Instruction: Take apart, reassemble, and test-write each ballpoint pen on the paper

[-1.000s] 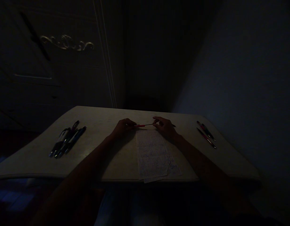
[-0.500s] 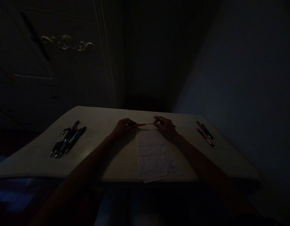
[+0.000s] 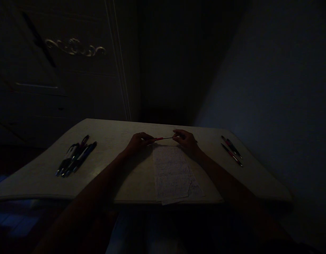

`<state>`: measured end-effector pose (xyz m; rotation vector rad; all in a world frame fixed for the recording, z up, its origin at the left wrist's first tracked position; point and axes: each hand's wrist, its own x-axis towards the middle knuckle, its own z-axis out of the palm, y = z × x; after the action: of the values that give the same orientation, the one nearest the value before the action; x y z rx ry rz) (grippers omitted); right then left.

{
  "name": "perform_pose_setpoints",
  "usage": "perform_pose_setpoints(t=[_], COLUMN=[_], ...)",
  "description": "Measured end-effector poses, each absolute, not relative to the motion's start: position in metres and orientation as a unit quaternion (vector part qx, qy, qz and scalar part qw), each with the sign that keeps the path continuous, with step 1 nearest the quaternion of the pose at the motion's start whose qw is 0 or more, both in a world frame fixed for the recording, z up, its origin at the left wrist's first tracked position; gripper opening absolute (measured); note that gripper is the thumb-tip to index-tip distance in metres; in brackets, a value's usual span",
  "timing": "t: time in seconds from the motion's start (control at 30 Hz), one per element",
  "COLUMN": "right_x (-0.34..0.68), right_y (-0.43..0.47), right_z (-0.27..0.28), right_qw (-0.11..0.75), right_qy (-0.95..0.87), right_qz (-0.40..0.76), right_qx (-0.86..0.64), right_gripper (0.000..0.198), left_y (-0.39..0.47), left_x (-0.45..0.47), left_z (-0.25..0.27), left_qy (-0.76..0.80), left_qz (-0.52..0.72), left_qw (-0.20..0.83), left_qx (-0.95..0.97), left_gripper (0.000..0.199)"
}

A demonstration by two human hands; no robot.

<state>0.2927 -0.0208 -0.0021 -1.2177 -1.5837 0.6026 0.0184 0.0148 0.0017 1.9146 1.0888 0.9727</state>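
Note:
Over the far half of the table, my left hand point(image 3: 138, 142) is closed on a red pen barrel point(image 3: 158, 139) that points to the right. A thin dark pen refill point(image 3: 167, 138) sticks out of the barrel's right end. My right hand point(image 3: 186, 140) pinches the far end of this refill between thumb and fingers. Just below both hands lie sheets of paper point(image 3: 171, 173) covered in handwriting, one partly over another. A small dark tip shows past the right hand's outer side; what it belongs to is hidden.
Several pens point(image 3: 76, 157) lie bunched on the left of the pale table point(image 3: 110, 132). A few red and dark pens point(image 3: 232, 155) lie at the right. A cabinet point(image 3: 91, 91) with an ornate handle stands behind at left, a wall point(image 3: 271, 106) at right. The light is dim.
Both hands stay almost in place on the barrel and the refill. The barrel and refill sit very slightly higher in the view now.

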Motion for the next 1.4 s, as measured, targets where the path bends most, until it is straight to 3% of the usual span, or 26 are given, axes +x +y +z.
perform_pose_setpoints(t=[0.7, 1.17, 1.4], right_x=[0.289, 0.299, 0.351], right_y=[-0.02, -0.019, -0.005], right_z=[-0.007, -0.003, 0.013], right_qw=[0.486, 0.472, 0.501], right_qy=[-0.666, -0.671, -0.601], right_qz=[0.241, 0.284, 0.153], right_qx=[-0.513, -0.497, -0.604], right_gripper=[0.036, 0.051, 0.052], left_y=[0.01, 0.011, 0.016], left_x=[0.022, 0.02, 0.019], left_z=[0.007, 0.011, 0.006], left_qy=[0.426, 0.416, 0.415], left_qz=[0.361, 0.357, 0.366], left_qw=[0.391, 0.413, 0.414], left_qx=[0.731, 0.727, 0.722], left_gripper=[0.026, 0.022, 0.02])
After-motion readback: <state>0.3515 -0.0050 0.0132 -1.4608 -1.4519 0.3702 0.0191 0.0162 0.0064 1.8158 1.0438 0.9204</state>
